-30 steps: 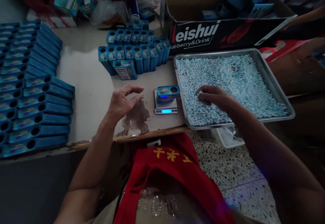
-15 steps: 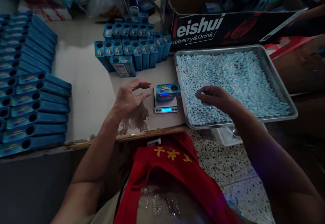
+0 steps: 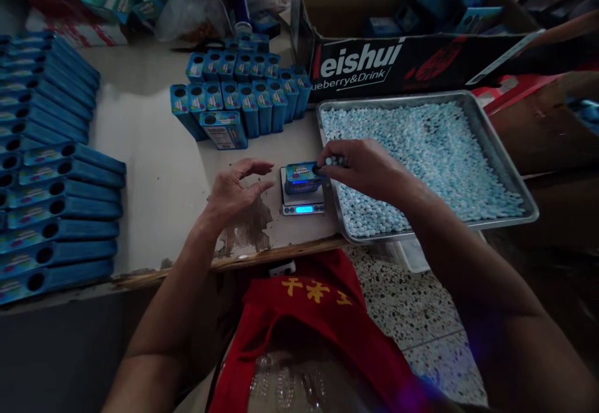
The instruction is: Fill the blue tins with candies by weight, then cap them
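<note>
A blue candy box (image 3: 298, 179) stands on a small digital scale (image 3: 303, 203) with a lit blue display. My right hand (image 3: 362, 163) is closed on a few pale candies (image 3: 336, 160), its fingertips at the hole in the box's top. To the left of the scale, my left hand (image 3: 236, 191) holds nothing; thumb and fingers are apart, facing the box without touching it. A metal tray (image 3: 531, 210) full of pale blue and white candies lies under and beyond my right hand.
Rows of similar blue boxes (image 3: 250, 104) stand behind the scale. More boxes (image 3: 60, 213) are lined up at the left. A black carton (image 3: 421, 63) holding blue boxes sits behind the tray. The table's worn wooden edge (image 3: 281, 249) runs in front. Another person's arm (image 3: 568, 29) shows at the right.
My right hand has moved left from above the tray to the hole of the box on the scale, carrying candies. My left hand keeps its open pose beside the scale. The view has shifted slightly.
</note>
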Demonstrator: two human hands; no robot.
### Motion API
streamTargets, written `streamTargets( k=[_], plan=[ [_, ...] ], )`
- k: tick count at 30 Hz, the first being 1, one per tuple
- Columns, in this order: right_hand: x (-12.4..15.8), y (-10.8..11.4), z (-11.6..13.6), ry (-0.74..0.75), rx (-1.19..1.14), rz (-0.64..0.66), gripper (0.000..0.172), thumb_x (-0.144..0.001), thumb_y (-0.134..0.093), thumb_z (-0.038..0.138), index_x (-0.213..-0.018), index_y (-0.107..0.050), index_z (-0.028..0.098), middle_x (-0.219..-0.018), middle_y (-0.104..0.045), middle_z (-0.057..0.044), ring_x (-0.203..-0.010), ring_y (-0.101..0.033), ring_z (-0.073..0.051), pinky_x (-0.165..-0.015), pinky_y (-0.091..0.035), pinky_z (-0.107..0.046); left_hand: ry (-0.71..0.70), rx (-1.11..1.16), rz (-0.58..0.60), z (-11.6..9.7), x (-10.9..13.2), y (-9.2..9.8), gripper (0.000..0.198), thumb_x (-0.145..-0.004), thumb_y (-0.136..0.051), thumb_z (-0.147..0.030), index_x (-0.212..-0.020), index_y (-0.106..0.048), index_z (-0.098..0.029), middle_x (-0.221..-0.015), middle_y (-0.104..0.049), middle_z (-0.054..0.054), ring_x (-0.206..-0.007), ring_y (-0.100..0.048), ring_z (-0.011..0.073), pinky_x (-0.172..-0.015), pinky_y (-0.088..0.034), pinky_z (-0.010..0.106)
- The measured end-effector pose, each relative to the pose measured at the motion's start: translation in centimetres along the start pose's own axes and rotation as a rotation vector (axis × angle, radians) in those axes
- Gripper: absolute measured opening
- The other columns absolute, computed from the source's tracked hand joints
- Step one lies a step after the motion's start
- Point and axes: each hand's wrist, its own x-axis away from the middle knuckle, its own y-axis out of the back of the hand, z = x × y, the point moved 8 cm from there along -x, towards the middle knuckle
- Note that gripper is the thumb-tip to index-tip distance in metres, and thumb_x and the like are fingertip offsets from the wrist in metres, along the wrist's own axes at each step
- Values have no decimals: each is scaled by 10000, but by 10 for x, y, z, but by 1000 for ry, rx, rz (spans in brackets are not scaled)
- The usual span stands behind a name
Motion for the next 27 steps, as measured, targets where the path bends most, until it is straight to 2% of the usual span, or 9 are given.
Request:
streamTargets(
  k=[6,13,20,27],
  plan=[
    [-8,-4,1,10,50,89,119,-959,-761,285,-1028,-857,274,-821,-706,-30,-845,-676,-229,-794,-460,-359,60,33,-15,14,5,11,418,-870,-890,-414,-1237,-845,-220,-1224,-865,105,-1155,-820,285,-1132,-664,472],
    [-10,-5,-2,-25,-46,72,155,-949,-843,373,-1060,-876,270,-860,-729,-29,-839,-669,-220,-783,-478,-349,113,30,55,16,4,6,451,-879,-883,-389,-1295,-826,-225,-1260,-853,122,-1179,-814,302,-1051,-674,459],
    [-7,-7,-7,-31,-104,67,152,-954,-860,371,-1068,-891,275,-881,-722,-22,-865,-663,-217,-797,-469,-347,104,23,69,19,2,1,435,-879,-880,-378,-1284,-833,-226,-1268,-850,117,-1165,-811,290,-1082,-665,468],
    [-6,-6,-9,-49,-135,37,220,-944,-892,438,-1100,-895,283,-824,-699,-14,-795,-626,-200,-769,-472,-358,102,26,66,18,-1,-6,414,-866,-891,-374,-1251,-850,-228,-1264,-852,109,-1171,-808,284,-1108,-668,466]
  ],
)
